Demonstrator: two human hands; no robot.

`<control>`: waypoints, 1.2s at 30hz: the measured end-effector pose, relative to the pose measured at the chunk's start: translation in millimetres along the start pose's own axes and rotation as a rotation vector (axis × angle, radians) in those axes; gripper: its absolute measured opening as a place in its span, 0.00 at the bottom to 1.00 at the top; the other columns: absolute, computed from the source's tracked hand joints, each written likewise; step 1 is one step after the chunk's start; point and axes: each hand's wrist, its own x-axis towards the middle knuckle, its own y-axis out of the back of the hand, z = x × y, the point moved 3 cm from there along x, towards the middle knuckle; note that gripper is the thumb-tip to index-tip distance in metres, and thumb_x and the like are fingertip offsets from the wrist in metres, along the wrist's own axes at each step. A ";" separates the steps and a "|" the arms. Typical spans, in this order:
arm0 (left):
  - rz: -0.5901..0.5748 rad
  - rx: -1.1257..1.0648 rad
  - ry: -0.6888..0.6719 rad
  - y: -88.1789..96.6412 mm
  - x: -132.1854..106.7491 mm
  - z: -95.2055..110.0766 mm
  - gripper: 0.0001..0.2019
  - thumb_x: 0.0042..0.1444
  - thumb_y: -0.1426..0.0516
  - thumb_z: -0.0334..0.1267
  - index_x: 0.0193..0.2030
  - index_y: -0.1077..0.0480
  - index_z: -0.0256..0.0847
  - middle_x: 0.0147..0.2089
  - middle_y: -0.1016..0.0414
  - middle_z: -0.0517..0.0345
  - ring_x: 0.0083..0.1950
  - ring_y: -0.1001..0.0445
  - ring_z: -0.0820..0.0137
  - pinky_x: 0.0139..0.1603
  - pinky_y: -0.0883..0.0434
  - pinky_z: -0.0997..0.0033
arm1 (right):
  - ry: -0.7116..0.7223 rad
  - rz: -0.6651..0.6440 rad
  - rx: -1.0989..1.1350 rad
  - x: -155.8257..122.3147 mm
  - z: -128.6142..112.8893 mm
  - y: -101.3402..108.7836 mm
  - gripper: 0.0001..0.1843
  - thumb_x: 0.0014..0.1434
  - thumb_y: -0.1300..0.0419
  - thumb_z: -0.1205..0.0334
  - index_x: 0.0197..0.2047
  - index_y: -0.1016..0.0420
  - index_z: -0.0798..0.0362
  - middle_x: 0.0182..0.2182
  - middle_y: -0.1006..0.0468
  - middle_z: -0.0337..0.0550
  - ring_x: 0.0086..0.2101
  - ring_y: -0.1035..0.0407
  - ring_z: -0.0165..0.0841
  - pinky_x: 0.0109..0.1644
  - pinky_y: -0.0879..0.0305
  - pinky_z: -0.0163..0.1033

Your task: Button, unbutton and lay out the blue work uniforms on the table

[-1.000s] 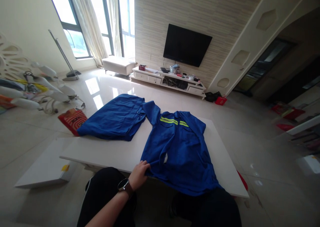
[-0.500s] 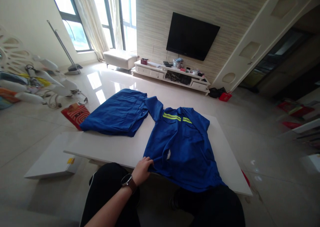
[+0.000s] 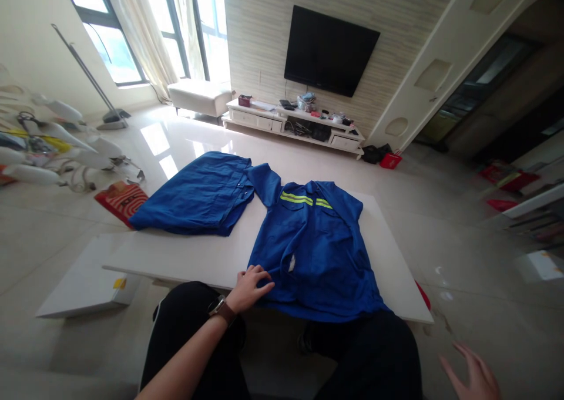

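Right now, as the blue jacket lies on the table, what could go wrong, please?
The jacket hangs partly over the near edge of the table, so it might slip down. The left hand looks loose at the jacket's corner and may not stop this. One sleeve seems to touch the other blue cloth, so pulling could disturb both.

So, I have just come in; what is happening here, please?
The person's left hand, loosely curled, is at the near-left corner of a blue jacket spread on a white table. The right hand is open, away from the jacket. A second blue garment lies to the jacket's left.
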 end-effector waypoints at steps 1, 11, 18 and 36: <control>0.042 0.020 0.023 1.1 3.8 -0.7 0.19 0.68 0.49 0.55 0.54 0.23 0.51 0.58 0.26 0.53 0.62 0.31 0.56 0.62 0.38 0.49 | 0.035 -0.053 0.034 17.1 -17.0 -15.8 0.29 0.56 0.47 0.35 0.50 0.23 0.45 0.47 0.23 0.57 0.52 0.26 0.59 0.58 0.28 0.64; -0.122 0.366 0.185 -22.3 63.4 -22.6 0.34 0.66 0.45 0.49 0.77 0.45 0.57 0.82 0.56 0.57 0.81 0.55 0.55 0.77 0.57 0.38 | 0.097 -1.095 -0.075 81.2 -233.4 -184.1 0.55 0.51 0.28 0.44 0.77 0.47 0.38 0.78 0.58 0.53 0.72 0.54 0.64 0.72 0.52 0.63; -0.147 0.474 0.253 19.0 129.1 -39.2 0.35 0.63 0.41 0.43 0.76 0.43 0.49 0.81 0.54 0.47 0.80 0.52 0.50 0.77 0.54 0.38 | 0.064 -1.090 -0.087 114.2 -279.7 -231.5 0.61 0.49 0.24 0.50 0.78 0.53 0.33 0.79 0.67 0.49 0.72 0.65 0.73 0.66 0.40 0.63; 0.009 0.271 0.209 -13.6 122.5 24.2 0.28 0.59 0.44 0.33 0.67 0.42 0.39 0.61 0.34 0.41 0.62 0.33 0.51 0.61 0.30 0.52 | 0.436 -0.979 0.097 85.3 -353.7 -218.0 0.38 0.57 0.29 0.61 0.68 0.35 0.45 0.72 0.40 0.51 0.70 0.51 0.56 0.61 0.33 0.64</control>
